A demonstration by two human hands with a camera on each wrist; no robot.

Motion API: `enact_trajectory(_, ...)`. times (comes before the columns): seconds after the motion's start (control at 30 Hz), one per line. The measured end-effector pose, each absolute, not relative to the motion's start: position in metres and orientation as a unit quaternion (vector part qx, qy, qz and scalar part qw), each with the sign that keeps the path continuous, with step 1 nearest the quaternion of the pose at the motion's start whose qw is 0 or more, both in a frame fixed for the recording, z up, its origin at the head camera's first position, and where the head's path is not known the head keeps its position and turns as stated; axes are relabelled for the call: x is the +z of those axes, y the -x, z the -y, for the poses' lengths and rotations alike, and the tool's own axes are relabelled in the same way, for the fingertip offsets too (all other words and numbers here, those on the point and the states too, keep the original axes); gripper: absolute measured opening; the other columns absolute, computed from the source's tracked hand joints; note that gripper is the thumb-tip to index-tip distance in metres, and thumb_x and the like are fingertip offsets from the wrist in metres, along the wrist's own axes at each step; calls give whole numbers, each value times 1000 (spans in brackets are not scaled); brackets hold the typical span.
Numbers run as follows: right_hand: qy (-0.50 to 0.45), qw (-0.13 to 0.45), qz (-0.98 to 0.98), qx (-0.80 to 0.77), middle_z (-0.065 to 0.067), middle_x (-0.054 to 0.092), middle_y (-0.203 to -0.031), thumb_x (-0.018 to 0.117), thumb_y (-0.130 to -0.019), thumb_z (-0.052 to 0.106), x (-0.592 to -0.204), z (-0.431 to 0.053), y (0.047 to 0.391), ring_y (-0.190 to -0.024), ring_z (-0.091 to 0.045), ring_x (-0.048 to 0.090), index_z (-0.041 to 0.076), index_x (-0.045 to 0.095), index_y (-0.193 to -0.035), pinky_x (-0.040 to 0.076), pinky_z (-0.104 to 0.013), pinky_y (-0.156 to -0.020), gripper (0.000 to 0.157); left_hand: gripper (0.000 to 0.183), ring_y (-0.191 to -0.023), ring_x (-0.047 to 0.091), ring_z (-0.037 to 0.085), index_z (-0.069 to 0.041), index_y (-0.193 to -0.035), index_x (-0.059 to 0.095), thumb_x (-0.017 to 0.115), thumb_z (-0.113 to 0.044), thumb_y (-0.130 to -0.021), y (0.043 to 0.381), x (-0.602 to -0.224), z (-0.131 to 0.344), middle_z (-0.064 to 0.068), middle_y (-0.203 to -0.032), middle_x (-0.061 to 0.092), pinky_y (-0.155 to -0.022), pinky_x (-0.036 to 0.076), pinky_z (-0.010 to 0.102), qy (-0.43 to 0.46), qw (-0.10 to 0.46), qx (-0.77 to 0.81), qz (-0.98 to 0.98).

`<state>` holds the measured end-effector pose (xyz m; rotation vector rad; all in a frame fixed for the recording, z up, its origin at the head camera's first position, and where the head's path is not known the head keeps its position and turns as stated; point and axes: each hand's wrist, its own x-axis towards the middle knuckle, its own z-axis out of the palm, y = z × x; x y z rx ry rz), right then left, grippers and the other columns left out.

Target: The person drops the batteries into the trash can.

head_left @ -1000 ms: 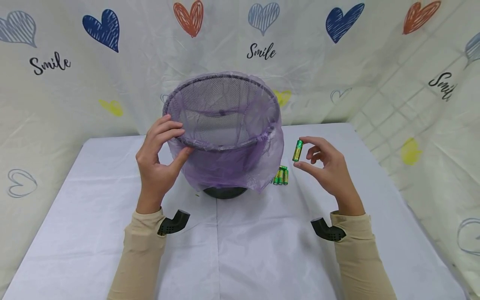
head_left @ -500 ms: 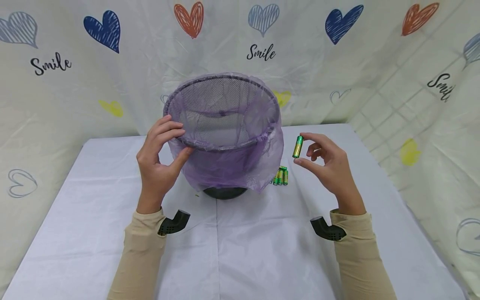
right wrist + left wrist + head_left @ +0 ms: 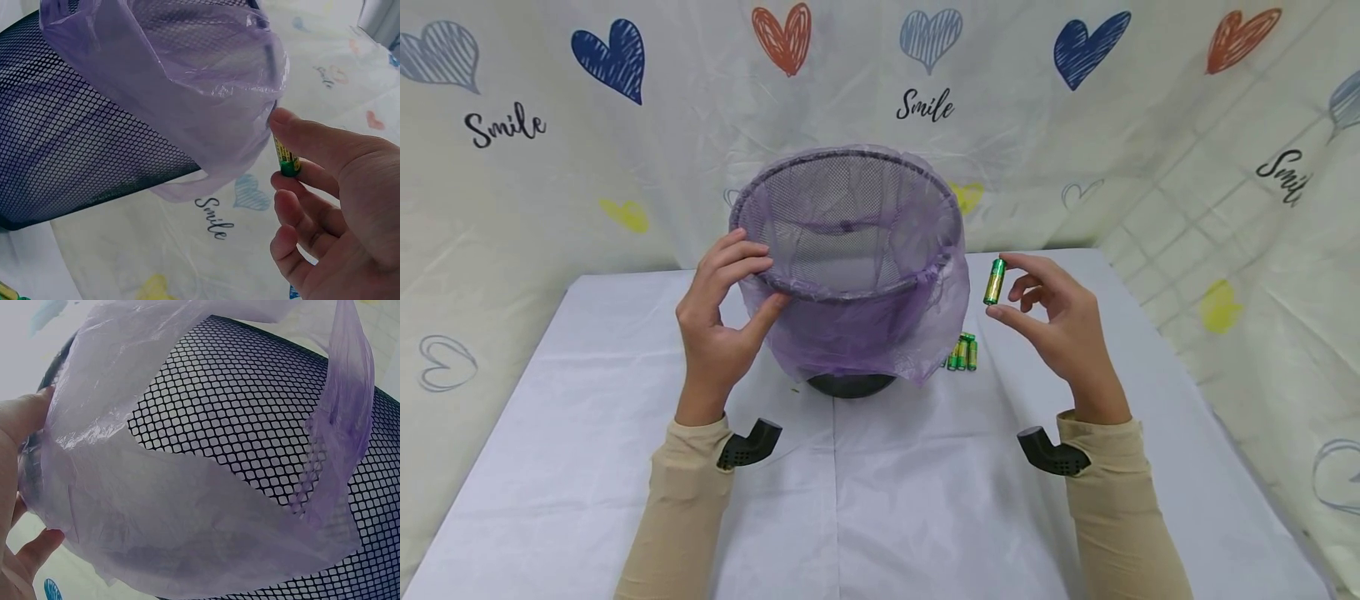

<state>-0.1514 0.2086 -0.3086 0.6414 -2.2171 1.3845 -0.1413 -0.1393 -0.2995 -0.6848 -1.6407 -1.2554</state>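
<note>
A dark mesh wastebasket [image 3: 850, 193] stands at the middle of the table, lined with a thin purple plastic bag [image 3: 850, 333] folded over its rim. My left hand [image 3: 718, 333] grips the left of the rim, fingers over the top and thumb outside at the front. To the right of the basket, my right hand [image 3: 1063, 325] pinches a green and gold battery [image 3: 995, 282] by its ends between thumb and index finger, raised near rim height. The left wrist view shows the bag [image 3: 175, 512] draped over the mesh [image 3: 237, 406]. In the right wrist view the thumb covers part of the battery [image 3: 287, 161].
Several green batteries [image 3: 962, 353] lie in a row beside the basket, partly behind the bag. A white cloth covers the table [image 3: 925, 500]. A curtain [image 3: 1015, 150] printed with hearts and "Smile" hangs behind it.
My right hand has risen slightly with the battery, still right of the wastebasket. My left hand keeps its grip on the rim.
</note>
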Motion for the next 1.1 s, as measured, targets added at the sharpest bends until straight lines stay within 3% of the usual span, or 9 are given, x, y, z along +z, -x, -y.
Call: enact_trajectory(1.1, -267, 247, 752, 551, 5, 68, -112, 71, -79, -9, -281, -184, 164, -83, -13, 59, -1, 64, -122, 49, -17, -65, 45, 44, -115, 53, 51, 13, -95, 65, 72, -29, -87, 137, -295, 138, 31, -100, 64, -113, 42, 49, 283, 465, -513, 664)
